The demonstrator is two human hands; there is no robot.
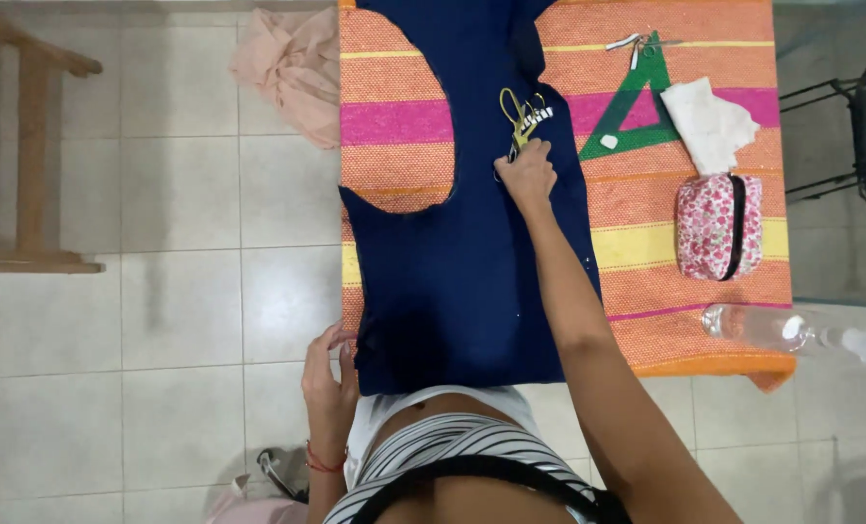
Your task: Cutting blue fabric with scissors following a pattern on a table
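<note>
- Blue cloth (457, 281) lies flat on the worktop (394, 146), which has a striped orange, pink and yellow cover. A big curved piece is cut out of the cloth on its 9 o'clock side.
- Scissors (520, 118) with yellow handles lie on the blue cloth, near its 12 o'clock end.
- The right hand (527, 173) reaches far out and touches the scissors. Its fingers curl over the low end of them. I cannot tell if it grips them or only rests there.
- The scissors sit just at 12 o'clock from the right hand. Their long line runs from 12 to 6 o'clock, with the yellow handles at the far end and the other end hidden under the fingers.
- The left hand (328, 380) is well apart from the scissors, so the right hand is much nearer. It is at the near 9 o'clock corner of the cloth, fingers bent at the edge. I cannot tell if it pinches the cloth.
- At 3 o'clock from the scissors lie a green triangle ruler (637, 116), a white cloth scrap (709, 124), a flowery pouch (719, 226) and a clear bottle (758, 326).
</note>
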